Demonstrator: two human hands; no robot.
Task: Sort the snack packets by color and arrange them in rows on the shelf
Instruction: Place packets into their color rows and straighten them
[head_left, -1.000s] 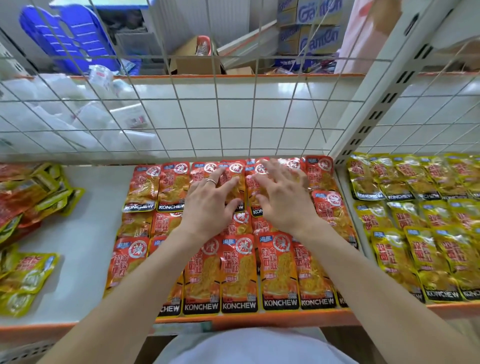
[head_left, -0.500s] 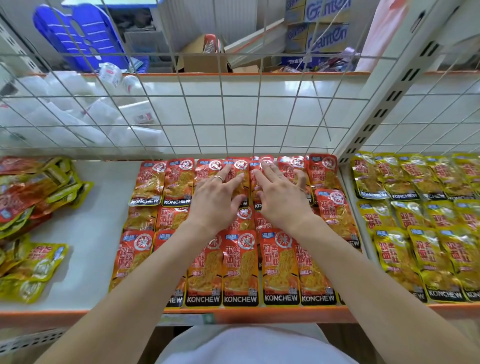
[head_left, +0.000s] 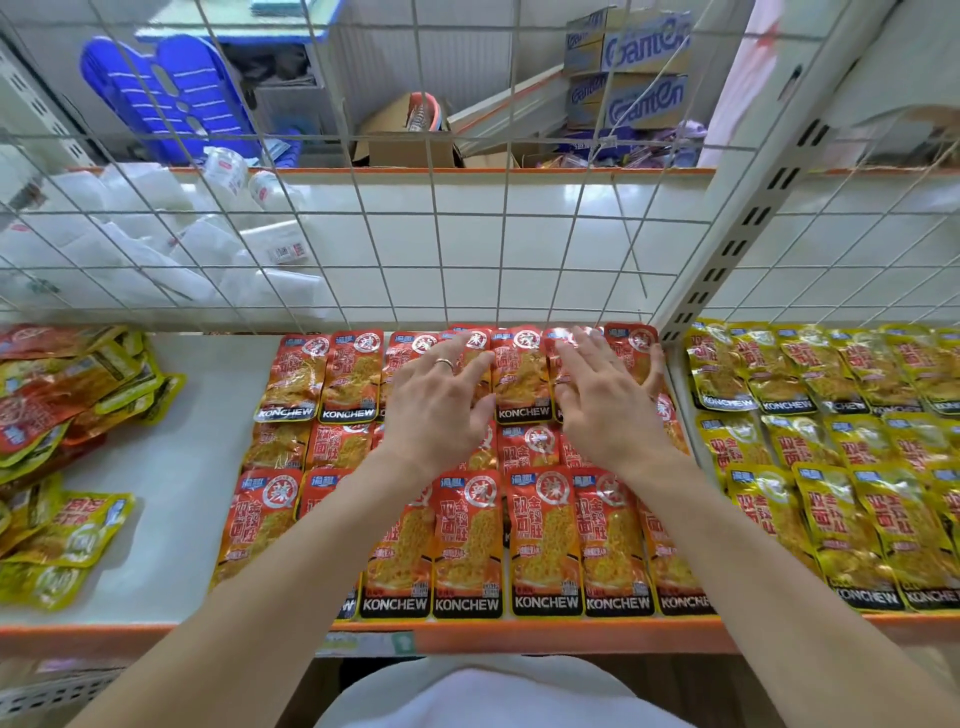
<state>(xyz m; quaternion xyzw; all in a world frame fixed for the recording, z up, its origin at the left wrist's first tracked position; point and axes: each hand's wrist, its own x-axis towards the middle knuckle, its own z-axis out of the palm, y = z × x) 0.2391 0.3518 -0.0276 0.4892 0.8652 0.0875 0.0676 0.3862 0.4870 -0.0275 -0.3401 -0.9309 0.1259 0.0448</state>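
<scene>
Left hand (head_left: 436, 405) and right hand (head_left: 608, 400) are laid spread on the red packets (head_left: 522, 379). The mixed pile (head_left: 67, 384) is found leftward, nearest the left hand

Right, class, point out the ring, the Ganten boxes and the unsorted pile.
ring (head_left: 444, 362): head view, the band's top.
Ganten boxes (head_left: 644, 104): head view, lower box's printed face.
unsorted pile (head_left: 36, 415): head view, a red packet.

arms: bare, no sleeves | left hand (head_left: 434, 410): ring (head_left: 443, 363) | top (head_left: 498, 699): white
</scene>
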